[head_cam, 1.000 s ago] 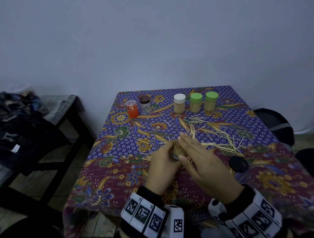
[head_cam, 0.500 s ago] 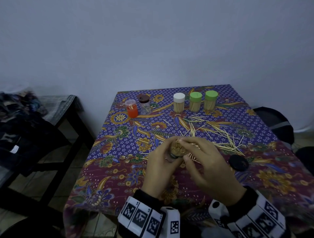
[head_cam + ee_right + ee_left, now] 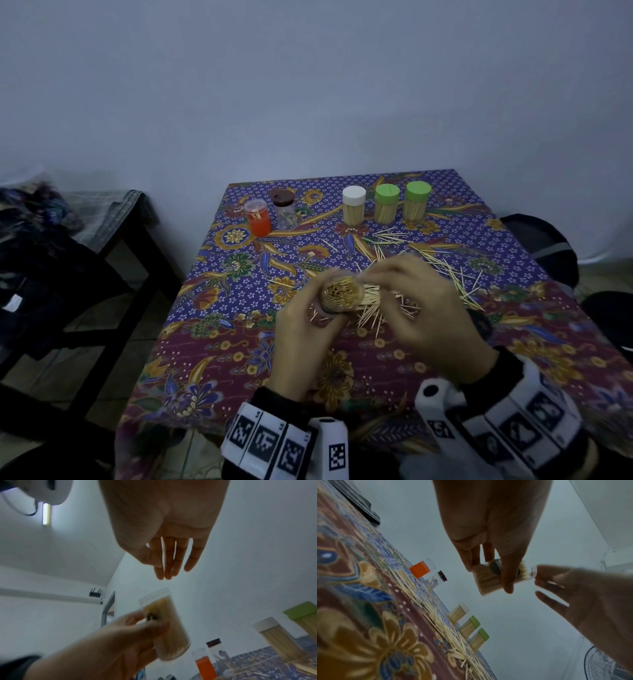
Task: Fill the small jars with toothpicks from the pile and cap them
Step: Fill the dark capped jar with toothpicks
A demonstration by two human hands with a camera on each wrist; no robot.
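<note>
Head view shows our left hand (image 3: 303,334) gripping the packed, uncapped jar (image 3: 342,296) above the table (image 3: 212,342); our right hand (image 3: 424,308) hovers unclenched and empty. Filling looks done, so next we should fetch the black cap (image 3: 481,323).

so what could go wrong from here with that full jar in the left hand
1. The open jar is packed with toothpicks, uncapped and held off the table by the left hand; a tilt could spill them.
2. The right hand, open beside the jar's mouth, could knock sticks out.
3. The black cap lies half hidden behind the right hand, so reaching for it may scatter the loose toothpicks.
</note>
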